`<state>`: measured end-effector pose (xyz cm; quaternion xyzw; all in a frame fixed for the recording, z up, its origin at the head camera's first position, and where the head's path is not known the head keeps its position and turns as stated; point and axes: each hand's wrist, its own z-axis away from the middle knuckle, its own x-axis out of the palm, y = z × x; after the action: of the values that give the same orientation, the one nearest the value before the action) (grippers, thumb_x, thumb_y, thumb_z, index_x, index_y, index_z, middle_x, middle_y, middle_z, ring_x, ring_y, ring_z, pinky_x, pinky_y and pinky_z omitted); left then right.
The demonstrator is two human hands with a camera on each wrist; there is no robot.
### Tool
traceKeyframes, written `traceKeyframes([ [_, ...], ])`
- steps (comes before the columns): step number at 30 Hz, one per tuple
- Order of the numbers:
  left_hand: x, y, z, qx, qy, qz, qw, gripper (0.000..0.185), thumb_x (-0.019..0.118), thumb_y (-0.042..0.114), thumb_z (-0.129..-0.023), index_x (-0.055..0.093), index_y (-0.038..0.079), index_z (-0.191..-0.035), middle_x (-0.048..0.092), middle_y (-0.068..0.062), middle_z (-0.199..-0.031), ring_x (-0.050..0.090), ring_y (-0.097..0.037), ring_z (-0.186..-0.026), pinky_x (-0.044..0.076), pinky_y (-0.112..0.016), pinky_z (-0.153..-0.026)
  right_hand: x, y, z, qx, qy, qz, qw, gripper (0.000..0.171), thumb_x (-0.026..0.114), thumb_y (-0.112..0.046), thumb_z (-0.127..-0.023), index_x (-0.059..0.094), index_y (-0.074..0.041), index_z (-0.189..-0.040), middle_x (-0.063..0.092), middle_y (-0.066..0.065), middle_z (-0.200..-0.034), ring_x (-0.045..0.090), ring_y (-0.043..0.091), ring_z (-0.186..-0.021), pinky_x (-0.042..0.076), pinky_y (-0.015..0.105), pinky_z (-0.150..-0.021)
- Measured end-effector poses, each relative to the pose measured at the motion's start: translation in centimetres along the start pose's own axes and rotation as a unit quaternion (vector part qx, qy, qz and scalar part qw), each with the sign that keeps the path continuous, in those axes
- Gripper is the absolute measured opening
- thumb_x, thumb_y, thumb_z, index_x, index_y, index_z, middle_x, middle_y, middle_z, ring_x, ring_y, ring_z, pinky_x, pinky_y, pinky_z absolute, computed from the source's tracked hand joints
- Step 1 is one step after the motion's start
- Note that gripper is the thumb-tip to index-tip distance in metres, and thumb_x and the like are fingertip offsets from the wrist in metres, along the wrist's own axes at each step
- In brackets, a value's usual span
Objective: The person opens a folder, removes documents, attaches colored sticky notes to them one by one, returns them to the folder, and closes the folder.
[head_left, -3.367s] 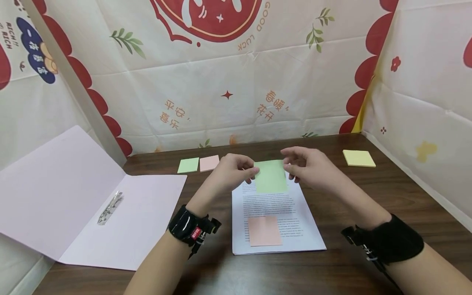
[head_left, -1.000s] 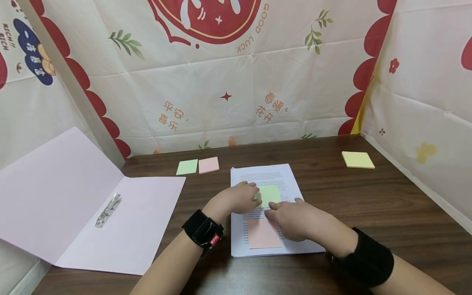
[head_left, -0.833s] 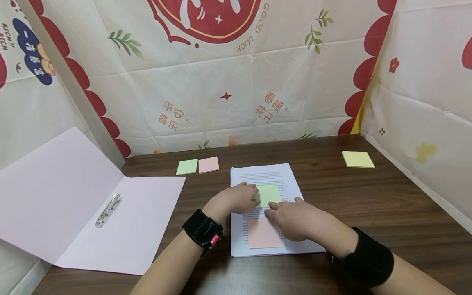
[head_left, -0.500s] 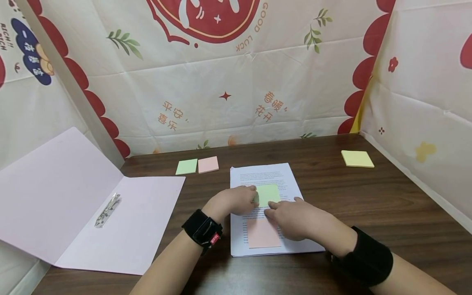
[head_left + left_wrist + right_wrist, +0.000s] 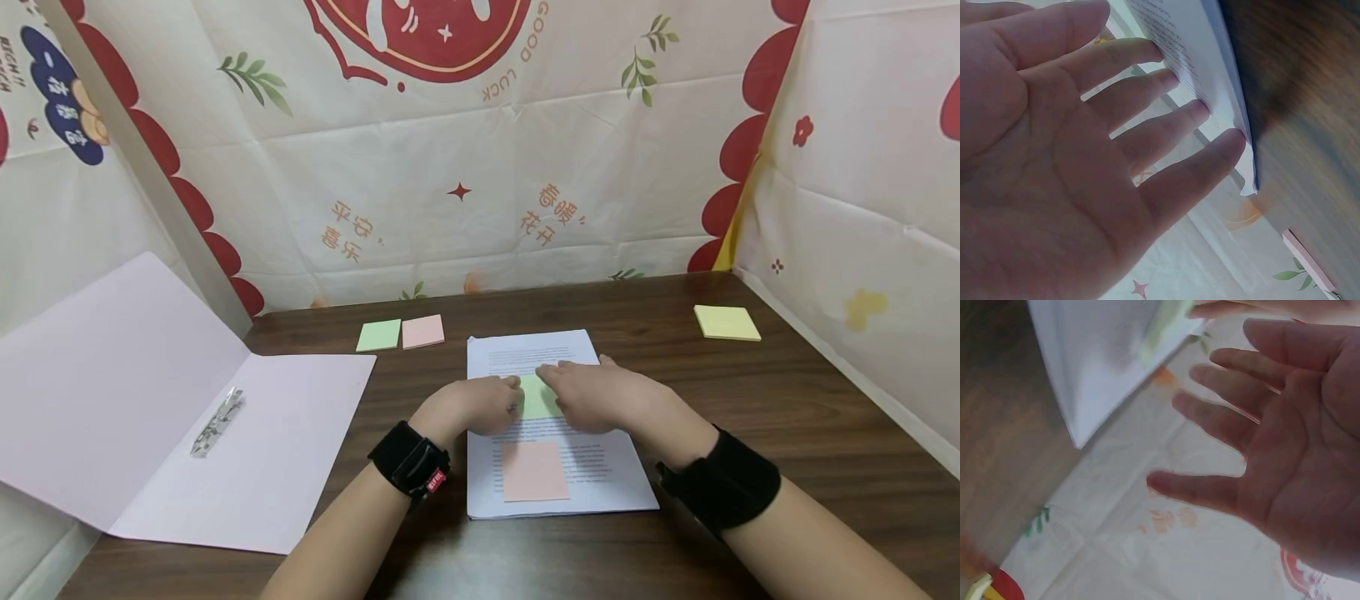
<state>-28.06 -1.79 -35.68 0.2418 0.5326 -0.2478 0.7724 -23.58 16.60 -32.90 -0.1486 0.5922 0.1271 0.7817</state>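
Observation:
A green sticky note [image 5: 536, 400] lies on the upper half of a printed paper stack [image 5: 600, 483], and a pink sticky note [image 5: 534, 471] is stuck lower on the same page. My left hand [image 5: 486, 405] rests its fingertips at the green note's left edge. In the left wrist view its fingers [image 5: 1166, 128] are straight and touch the paper stack [image 5: 1191, 56]. My right hand [image 5: 592, 397] lies flat over the green note's right and upper part. The right wrist view shows that hand [image 5: 1285, 444] spread open near the green note [image 5: 1166, 325], and it is blurred.
An open pale pink folder [image 5: 285, 450] with a metal clip [image 5: 216, 421] lies at the left. A green pad [image 5: 379, 335] and a pink pad [image 5: 423, 331] sit behind the paper. A yellow pad [image 5: 726, 322] is at the back right. Printed cloth walls enclose the wooden table [image 5: 787, 400].
The green note came down from the air onto the page. In the last half second my right hand slid from the note's lower edge up over it. The left hand stayed.

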Motion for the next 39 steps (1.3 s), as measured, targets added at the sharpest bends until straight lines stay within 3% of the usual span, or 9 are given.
traceKeyframes([
  [6,-0.1,0.0,-0.1,0.003,-0.002,-0.006,1.0,0.049,0.043,0.026,-0.113,0.05,0.01,-0.159,0.037,-0.008,-0.173,0.038,-0.026,-0.16,0.034,-0.042,-0.13,1.0,0.6,-1.8,0.002,-0.017,0.027,0.999,0.057,0.05,-0.009,-0.106,0.043,-0.007,-0.162,0.032,0.01,-0.176,0.028,0.04,-0.163,0.019,0.086,-0.118],
  [12,0.0,0.0,-0.1,-0.004,-0.001,-0.009,1.0,0.05,0.041,0.027,-0.113,0.047,0.01,-0.161,0.037,-0.006,-0.173,0.039,-0.026,-0.16,0.036,-0.043,-0.129,1.6,0.3,-2.4,-0.023,-0.021,0.012,0.999,0.061,0.05,-0.005,-0.105,0.04,-0.012,-0.165,0.033,0.004,-0.176,0.026,0.037,-0.165,0.016,0.086,-0.119],
  [19,-0.1,0.4,0.2,0.021,-0.012,-0.013,0.9996,0.049,0.041,0.025,-0.112,0.052,0.011,-0.158,0.042,-0.004,-0.17,0.044,-0.024,-0.157,0.038,-0.039,-0.128,2.0,0.2,-2.2,-0.012,-0.03,0.01,0.999,0.055,0.047,-0.011,-0.109,0.043,-0.012,-0.163,0.038,0.005,-0.173,0.032,0.037,-0.162,0.017,0.086,-0.118],
  [30,-0.2,0.9,0.4,0.01,-0.014,-0.001,0.9999,0.047,0.045,0.027,-0.112,0.054,0.014,-0.157,0.042,-0.003,-0.171,0.045,-0.025,-0.156,0.04,-0.039,-0.126,2.1,0.7,-1.7,0.001,-0.011,0.048,0.999,0.055,0.057,-0.012,-0.104,0.051,-0.014,-0.159,0.048,0.004,-0.167,0.041,0.039,-0.158,0.015,0.086,-0.119],
  [39,-0.1,0.8,0.3,0.001,-0.018,0.007,0.9998,0.048,0.047,0.027,-0.111,0.053,0.014,-0.157,0.041,-0.004,-0.172,0.043,-0.026,-0.158,0.038,-0.04,-0.128,1.2,1.9,-0.9,0.04,-0.035,0.062,0.997,0.051,0.058,-0.011,-0.103,0.057,-0.012,-0.154,0.055,0.01,-0.161,0.042,0.043,-0.155,0.012,0.086,-0.119],
])
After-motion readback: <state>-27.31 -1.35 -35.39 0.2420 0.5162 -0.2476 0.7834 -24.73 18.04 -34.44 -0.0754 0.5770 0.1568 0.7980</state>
